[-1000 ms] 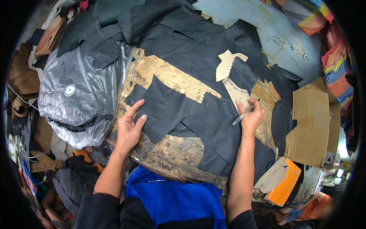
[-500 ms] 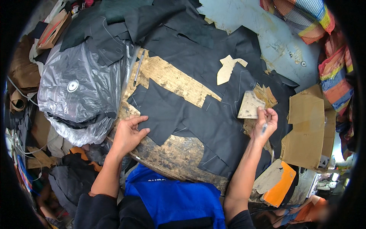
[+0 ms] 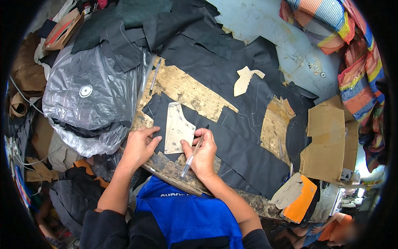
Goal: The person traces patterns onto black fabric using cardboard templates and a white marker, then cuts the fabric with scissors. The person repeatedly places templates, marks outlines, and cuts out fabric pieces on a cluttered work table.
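Note:
My right hand grips the near right edge of a cream card template with pencil marks on it. A clear-barrelled pen is also held in that hand, slanting across the fingers. The template lies over the left part of a black leather sheet. At the sheet's left edge rests my left hand, index finger and thumb stretched out and apart, tips at the leather. Thin drawn outlines show on the black leather. A second, oddly shaped cream template lies farther off on it.
Worn wooden board shows between leather pieces, with another pen on it. A plastic-wrapped bundle stands left. A cardboard box and an orange-and-grey piece are at right. Another person is at far lower right.
My right hand has brought the cream template from the right side of the leather leftward and nearer, close to my left hand. My left hand has stayed at the leather's edge.

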`<state>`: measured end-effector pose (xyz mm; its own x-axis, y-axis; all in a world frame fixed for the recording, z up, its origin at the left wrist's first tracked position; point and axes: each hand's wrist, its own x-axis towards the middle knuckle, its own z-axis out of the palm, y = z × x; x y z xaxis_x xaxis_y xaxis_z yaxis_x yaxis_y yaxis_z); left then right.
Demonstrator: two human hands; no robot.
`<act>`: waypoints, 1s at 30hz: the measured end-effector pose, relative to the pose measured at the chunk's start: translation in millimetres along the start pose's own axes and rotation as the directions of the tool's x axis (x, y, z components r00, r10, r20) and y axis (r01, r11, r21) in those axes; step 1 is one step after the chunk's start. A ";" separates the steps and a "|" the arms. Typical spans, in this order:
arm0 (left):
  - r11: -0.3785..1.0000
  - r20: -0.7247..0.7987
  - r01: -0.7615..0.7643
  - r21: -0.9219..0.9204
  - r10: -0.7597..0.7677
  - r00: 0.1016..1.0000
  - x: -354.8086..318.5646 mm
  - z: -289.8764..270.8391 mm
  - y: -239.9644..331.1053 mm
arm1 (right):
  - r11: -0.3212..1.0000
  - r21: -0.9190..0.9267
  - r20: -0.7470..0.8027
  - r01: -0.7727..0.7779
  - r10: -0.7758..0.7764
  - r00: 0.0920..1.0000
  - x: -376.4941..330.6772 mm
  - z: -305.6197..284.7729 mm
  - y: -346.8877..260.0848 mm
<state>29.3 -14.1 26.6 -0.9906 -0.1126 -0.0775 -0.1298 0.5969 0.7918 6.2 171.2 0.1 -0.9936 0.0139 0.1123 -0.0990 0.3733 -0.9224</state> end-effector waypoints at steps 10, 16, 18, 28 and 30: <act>0.957 -0.046 -0.046 0.285 0.061 0.997 6.2 6.0 7.7 | 0.959 -0.254 0.183 0.123 -0.077 0.980 26.4 -7.8 -17.3; 0.909 0.022 -0.073 0.410 0.070 0.997 20.2 -0.9 10.7 | 0.912 -0.102 0.355 0.397 -0.340 0.871 52.2 -35.8 1.6; 0.910 -0.025 -0.040 0.412 0.055 0.998 23.0 -0.1 11.7 | 0.890 -0.094 0.395 0.447 -0.379 0.837 49.7 -36.7 7.8; 0.989 -0.191 0.037 0.145 -0.008 0.982 34.2 10.5 7.1 | 0.899 -0.167 0.377 0.404 -0.321 0.869 40.6 -27.8 8.1; 0.999 -0.165 0.049 0.019 -0.045 0.985 32.8 6.8 7.9 | 0.927 -0.160 0.311 0.338 -0.278 0.909 37.8 -27.1 5.7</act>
<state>-4.5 -7.7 26.2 -0.9632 -0.2684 -0.0120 -0.1785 0.6058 0.7753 -30.4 199.1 9.1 -0.8926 -0.3794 0.2436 -0.4191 0.4992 -0.7583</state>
